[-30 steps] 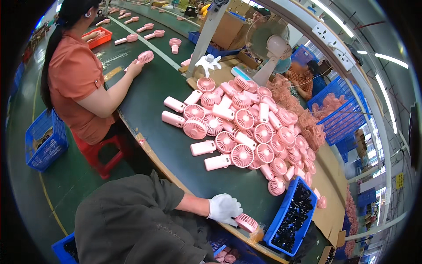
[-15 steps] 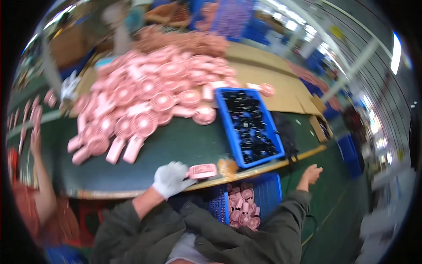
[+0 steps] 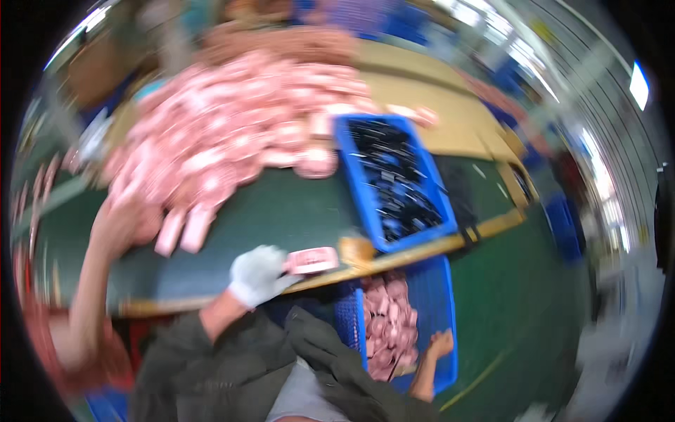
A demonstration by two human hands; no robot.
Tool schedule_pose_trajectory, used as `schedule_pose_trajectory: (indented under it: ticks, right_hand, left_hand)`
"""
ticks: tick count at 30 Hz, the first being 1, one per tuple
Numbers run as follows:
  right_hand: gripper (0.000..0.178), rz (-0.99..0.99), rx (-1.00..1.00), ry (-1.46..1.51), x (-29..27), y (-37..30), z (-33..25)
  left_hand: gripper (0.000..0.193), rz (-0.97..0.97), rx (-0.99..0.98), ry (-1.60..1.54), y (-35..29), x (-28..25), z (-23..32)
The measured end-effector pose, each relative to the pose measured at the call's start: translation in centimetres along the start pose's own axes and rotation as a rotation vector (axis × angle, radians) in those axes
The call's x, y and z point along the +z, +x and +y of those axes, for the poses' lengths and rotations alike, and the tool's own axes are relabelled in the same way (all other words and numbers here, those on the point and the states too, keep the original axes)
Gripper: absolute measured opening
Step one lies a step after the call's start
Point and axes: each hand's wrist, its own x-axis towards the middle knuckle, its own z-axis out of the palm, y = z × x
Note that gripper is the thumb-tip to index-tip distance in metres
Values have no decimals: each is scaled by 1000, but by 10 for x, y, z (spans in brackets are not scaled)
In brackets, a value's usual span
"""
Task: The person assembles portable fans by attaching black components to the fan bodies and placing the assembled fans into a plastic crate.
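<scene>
My left hand (image 3: 259,276), in a white glove, is closed on the end of a pink handheld fan (image 3: 313,261) at the table's near edge. A small yellowish block (image 3: 357,252) lies just right of that fan. My bare right hand (image 3: 441,343) is over the right side of a blue crate (image 3: 444,302) below the table edge. Its fingers look curled; blur hides whether anything is in them. Pink fans (image 3: 388,320) fill the crate's left part.
A large heap of pink fans (image 3: 239,119) covers the table's (image 3: 281,200) far left. A blue tray (image 3: 351,176) of small black parts stands right of it, with cardboard (image 3: 450,126) behind. At left, another person's hand (image 3: 116,221) reaches to the heap.
My right hand has come down and left from beside the table to the crate. My left hand still holds the fan. The other person's arm has moved right, to the heap.
</scene>
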Motion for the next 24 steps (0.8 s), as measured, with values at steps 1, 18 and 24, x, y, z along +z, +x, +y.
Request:
schedule_pose_trajectory:
  ticks: [1,18,24]
  right_hand:
    - [30,103,-22,-102,30,-26,-43]
    - [21,-1003,-1579,-982,402,-77,-276]
    - [24,-995,-1558,-820,412,-93,-270]
  left_hand:
    - [40,29,25,-14,0,8,-3]
    - [42,91,18,-126,-3,16,-3]
    - [44,157,7,-75,-20,17,-4]
